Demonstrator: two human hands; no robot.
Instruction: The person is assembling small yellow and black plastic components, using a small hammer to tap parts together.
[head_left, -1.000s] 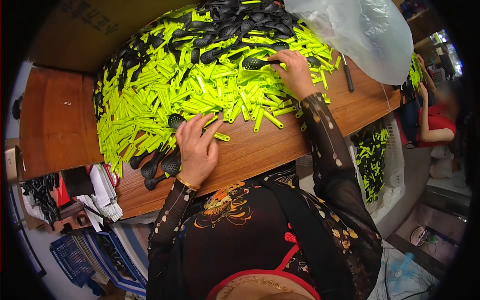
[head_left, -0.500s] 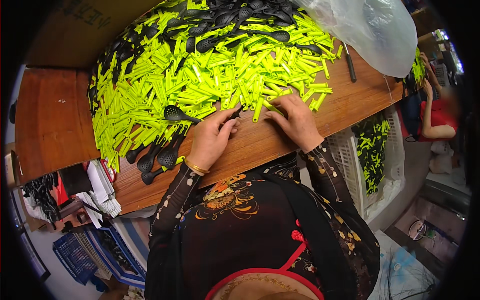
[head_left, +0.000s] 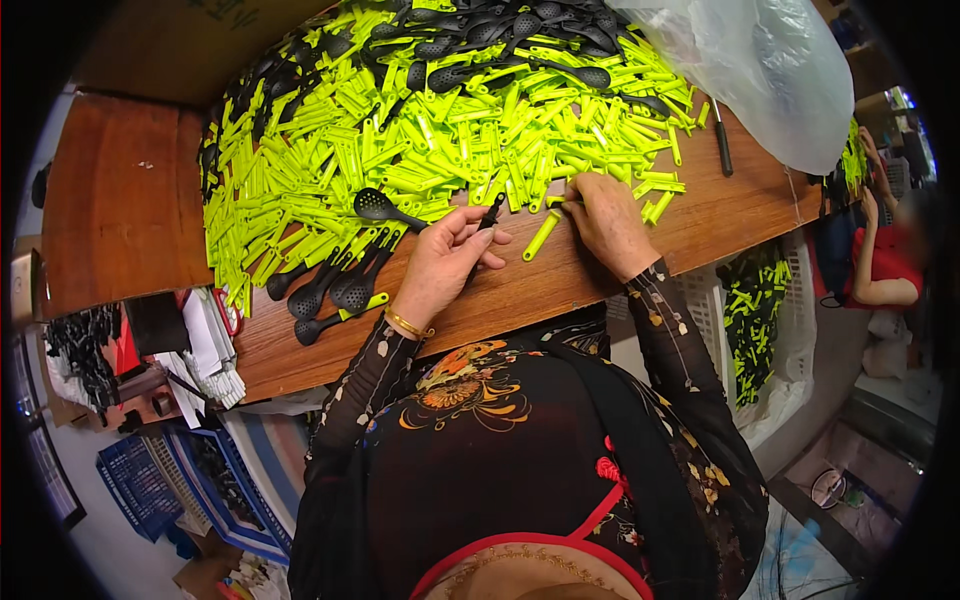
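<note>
My left hand [head_left: 445, 262] is closed round the stem of a black slotted spoon [head_left: 378, 205]. Its perforated bowl points left, and the bare black stem end sticks up past my thumb. At the near edge of the pile, my right hand [head_left: 608, 222] has its fingers bent round a lime-green handle sleeve [head_left: 555, 201]; most of that sleeve is hidden. A loose green sleeve [head_left: 541, 236] lies on the wood between my hands. Left of my left wrist rest several black slotted spoons [head_left: 352, 290], one with a green sleeve on its stem.
A large heap of green sleeves [head_left: 400, 150] covers the table [head_left: 480, 310], with black spoons [head_left: 520, 30] behind. A black-handled tool [head_left: 722, 150] lies beside a plastic bag [head_left: 750, 70]. Below right stands a white crate [head_left: 800, 330] of finished pieces. Another person [head_left: 880, 250] works at far right.
My right hand's fingers have closed on a green sleeve at the pile's edge. In my left hand, the spoon's stem end now points more upward. The whole view has shifted slightly.
</note>
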